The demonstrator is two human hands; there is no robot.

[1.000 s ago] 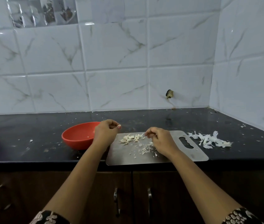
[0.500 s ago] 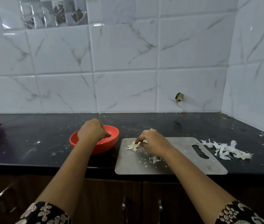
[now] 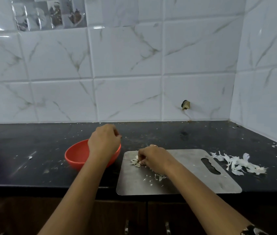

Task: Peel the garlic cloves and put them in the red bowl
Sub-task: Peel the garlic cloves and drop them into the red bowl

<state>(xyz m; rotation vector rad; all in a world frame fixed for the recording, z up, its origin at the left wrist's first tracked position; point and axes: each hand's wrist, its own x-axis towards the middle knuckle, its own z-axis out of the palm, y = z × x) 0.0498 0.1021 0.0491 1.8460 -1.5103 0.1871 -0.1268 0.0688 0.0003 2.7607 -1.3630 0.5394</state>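
Right hand (image 3: 153, 157) was nearer: fingers curled onto garlic cloves (image 3: 135, 162) at its 9 o'clock, grip unclear tbh. Left hand (image 3: 104, 143) hung curled over red bowl (image 3: 76, 155), contents hidden.

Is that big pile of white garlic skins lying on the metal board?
No, the garlic skins lie on the black counter, right of the metal board.

A home kitchen was the setting: a dark stone countertop (image 3: 32, 141) ran beneath white marbled wall tiles (image 3: 125, 65), with handled wooden cabinet doors (image 3: 117, 214) below and a steel chopping board (image 3: 131, 187), garlic cloves (image 3: 135, 162), papery peelings (image 3: 236, 164) and a red bowl (image 3: 76, 155) laid out on top.
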